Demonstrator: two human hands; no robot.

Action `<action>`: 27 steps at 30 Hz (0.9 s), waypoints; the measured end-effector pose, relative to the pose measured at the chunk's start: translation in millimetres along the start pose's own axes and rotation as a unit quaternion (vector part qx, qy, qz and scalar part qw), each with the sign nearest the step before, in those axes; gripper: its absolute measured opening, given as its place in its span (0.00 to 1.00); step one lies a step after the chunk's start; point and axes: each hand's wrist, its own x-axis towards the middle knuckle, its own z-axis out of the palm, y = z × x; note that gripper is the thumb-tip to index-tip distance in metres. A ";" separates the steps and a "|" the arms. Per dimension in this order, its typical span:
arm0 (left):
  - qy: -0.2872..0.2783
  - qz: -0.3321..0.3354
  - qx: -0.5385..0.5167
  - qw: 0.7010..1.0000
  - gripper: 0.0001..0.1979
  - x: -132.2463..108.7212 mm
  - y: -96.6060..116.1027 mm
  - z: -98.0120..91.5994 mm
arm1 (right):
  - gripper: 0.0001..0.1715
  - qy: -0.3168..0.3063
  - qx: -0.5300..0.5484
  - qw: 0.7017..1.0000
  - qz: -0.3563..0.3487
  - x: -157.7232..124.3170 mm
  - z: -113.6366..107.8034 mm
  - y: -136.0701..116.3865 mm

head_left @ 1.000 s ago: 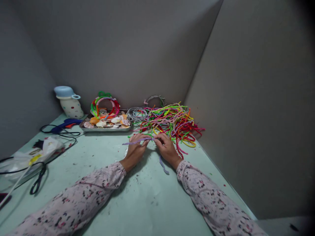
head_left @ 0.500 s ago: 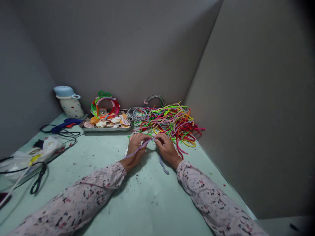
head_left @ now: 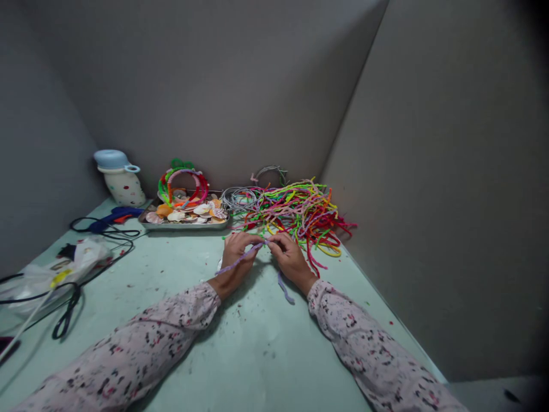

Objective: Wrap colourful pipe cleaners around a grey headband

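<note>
My left hand [head_left: 236,252] and my right hand [head_left: 292,261] meet over the middle of the table, fingertips nearly touching. Both pinch a purple pipe cleaner [head_left: 234,265]. One end of it runs back across my left hand toward the wrist, while another purple length hangs below my right palm. A bit of green shows at the fingertips, too small to make out. Just behind my hands lies a heap of colourful pipe cleaners [head_left: 300,206]. Part of a pale object shows beside my left hand, mostly hidden by it.
A metal tray [head_left: 184,227] of seashells stands at the back left, with colourful wrapped hoops [head_left: 165,186] on it. Beside it are coiled grey wire [head_left: 240,198], a bottle [head_left: 124,187], a blue tool [head_left: 114,216], black cables [head_left: 68,315] and a plastic bag [head_left: 88,254]. Walls close in the back and right.
Both hands stay in nearly the same place, still pinching the purple pipe cleaner. Its loose end over my left hand has shifted very slightly.
</note>
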 end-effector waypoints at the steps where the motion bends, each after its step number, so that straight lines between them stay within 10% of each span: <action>1: 0.002 -0.001 -0.001 1.000 0.05 0.1 0.0 -0.1 | 0.08 -0.001 -0.001 1.000 0.002 0.0 -0.1 -0.3; 27: -0.011 0.008 0.025 1.000 0.06 1.9 -3.0 -1.8 | 0.09 -0.003 0.001 1.000 0.013 -0.6 -0.2 -1.4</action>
